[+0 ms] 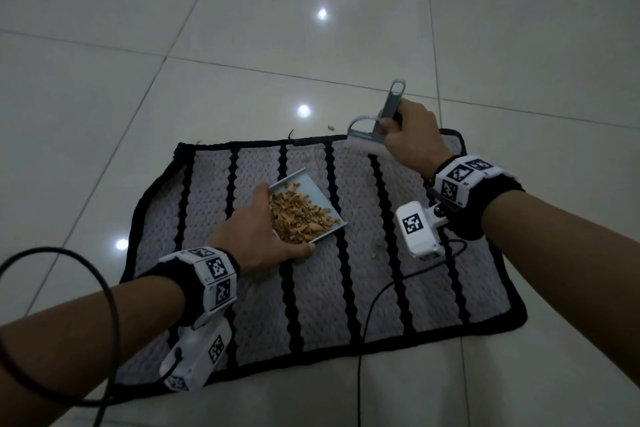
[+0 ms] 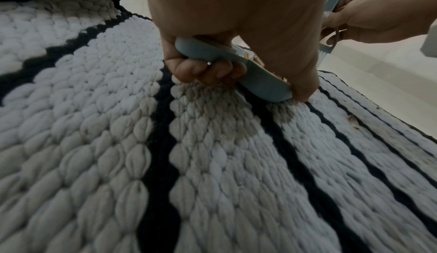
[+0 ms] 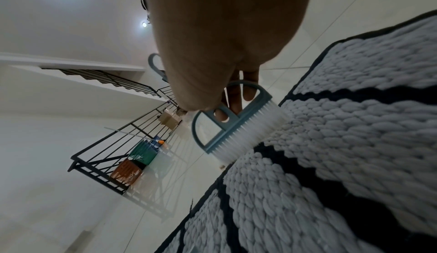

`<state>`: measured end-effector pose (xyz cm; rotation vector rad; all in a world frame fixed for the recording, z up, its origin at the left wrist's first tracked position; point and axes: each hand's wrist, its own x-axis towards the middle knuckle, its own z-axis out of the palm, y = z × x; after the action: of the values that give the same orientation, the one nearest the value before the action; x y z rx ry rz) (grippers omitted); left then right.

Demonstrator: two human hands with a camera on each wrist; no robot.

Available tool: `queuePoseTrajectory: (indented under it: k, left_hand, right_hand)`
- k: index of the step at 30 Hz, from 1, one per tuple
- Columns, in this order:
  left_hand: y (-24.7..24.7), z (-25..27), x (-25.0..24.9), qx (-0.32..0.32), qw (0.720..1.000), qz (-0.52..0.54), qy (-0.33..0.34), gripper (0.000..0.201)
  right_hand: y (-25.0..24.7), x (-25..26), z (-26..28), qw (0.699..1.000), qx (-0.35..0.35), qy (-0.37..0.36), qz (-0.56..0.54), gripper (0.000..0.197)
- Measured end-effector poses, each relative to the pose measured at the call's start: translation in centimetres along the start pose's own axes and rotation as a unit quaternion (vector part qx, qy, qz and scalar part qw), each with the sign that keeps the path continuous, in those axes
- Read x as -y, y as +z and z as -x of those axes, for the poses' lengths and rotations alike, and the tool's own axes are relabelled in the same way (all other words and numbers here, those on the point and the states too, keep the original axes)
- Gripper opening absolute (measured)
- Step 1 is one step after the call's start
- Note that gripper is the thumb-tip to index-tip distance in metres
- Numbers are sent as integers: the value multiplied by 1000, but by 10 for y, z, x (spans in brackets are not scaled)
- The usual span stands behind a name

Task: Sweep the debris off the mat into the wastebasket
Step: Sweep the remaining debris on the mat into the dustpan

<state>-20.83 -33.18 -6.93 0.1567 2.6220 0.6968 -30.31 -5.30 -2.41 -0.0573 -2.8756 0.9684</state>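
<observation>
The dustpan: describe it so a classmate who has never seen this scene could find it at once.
Start at the grey mat with black stripes on the tiled floor. Near its middle the left hand grips a pale blue dustpan. It alone holds a heap of tan debris; the brush is at the mat's far edge, in the right hand.

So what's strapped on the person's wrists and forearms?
Each forearm is bare, no sleeves. Both the left wrist band and right wrist band are black with white blocks bearing black square markers. A white marker-tagged camera box hangs under each, trailing black cables.
</observation>
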Motion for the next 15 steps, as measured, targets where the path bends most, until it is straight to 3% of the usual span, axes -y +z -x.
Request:
queuePoseTrajectory:
  k: [6, 10, 15]
  left_hand:
    - [-17, -19, -15, -25, 1000, -9, 1, 115]
    - [-44, -61, -24, -56, 997, -39, 24, 112]
    - [-76, -114, -21, -33, 996, -83, 21, 122]
  right_hand:
    - [8, 9, -22, 998, -24, 51, -6, 23]
    - [18, 19, -38, 997, -33, 64, -12, 18]
    - [28, 17, -43, 998, -28, 48, 5, 28]
